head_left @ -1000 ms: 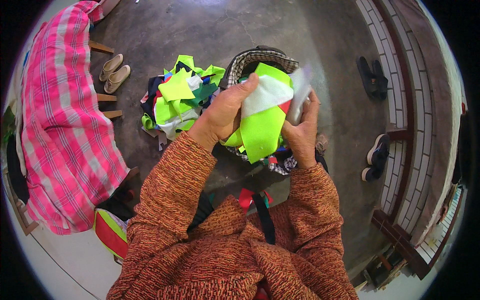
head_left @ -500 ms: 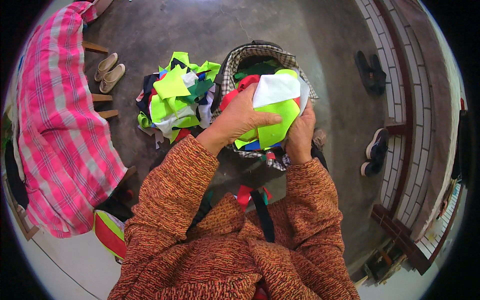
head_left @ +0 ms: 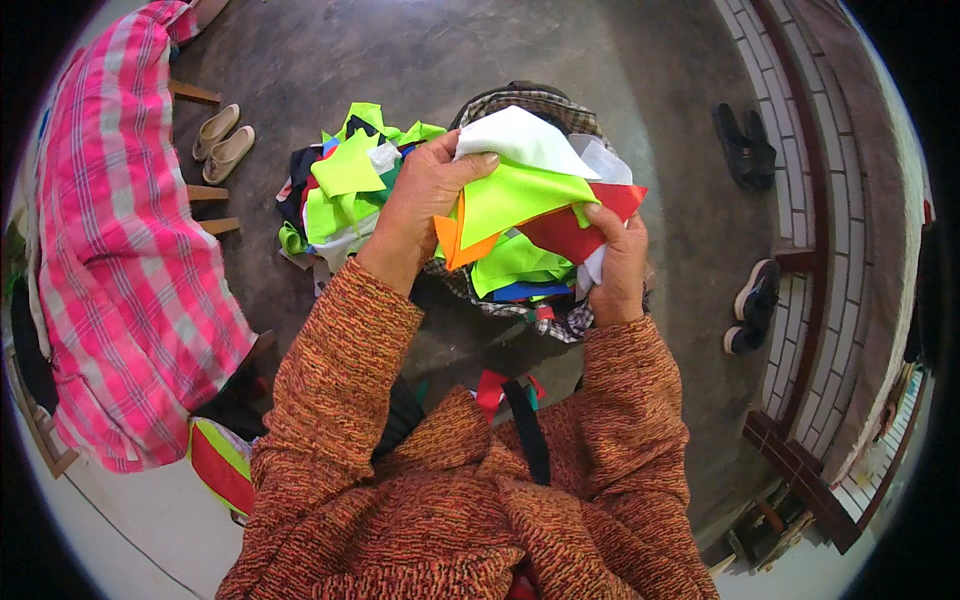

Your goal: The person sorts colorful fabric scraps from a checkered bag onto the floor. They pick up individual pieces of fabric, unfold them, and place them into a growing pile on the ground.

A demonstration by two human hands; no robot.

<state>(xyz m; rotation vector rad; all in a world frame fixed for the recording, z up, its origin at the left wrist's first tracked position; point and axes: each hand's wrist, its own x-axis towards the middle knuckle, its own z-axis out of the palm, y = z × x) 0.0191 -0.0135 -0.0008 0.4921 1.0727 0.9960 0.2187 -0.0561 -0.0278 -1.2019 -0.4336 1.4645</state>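
Fabric scraps (head_left: pixel 520 200) sit bunched between both hands, held up over a checked cloth bag (head_left: pixel 530 100) on the floor. The left hand (head_left: pixel 425 195) is closed on the bundle's left side, thumb pressed over the white piece (head_left: pixel 520 138) on top, fingers wrapped under an orange scrap (head_left: pixel 455 240) and the neon-yellow one (head_left: pixel 510 195). The right hand (head_left: pixel 620 260) is closed on the right side, fingertips pinching the red piece (head_left: pixel 580 225) against the stack.

Compared with a second ago, the bundle has been fanned open: then the yellow piece hung long down the front with the white folded over it, now white, yellow, orange and red show as separate layers and both hands have shifted to the edges. I judge the pieces are being sorted or squared up in the hands.

Just left of the grip lies a loose heap of scraps (head_left: pixel 350 190), mostly neon-yellow with dark and white bits. Further left, a pair of pale shoes (head_left: pixel 222 143) and a pink checked cloth (head_left: pixel 120 260) draped over a wooden frame. Right of the grip, dark sandals (head_left: pixel 745 145) and a dark shoe (head_left: pixel 755 290) lie beside a tiled step (head_left: pixel 800 200). Nothing blocks the hands; the bag's mouth is crowded beneath them.
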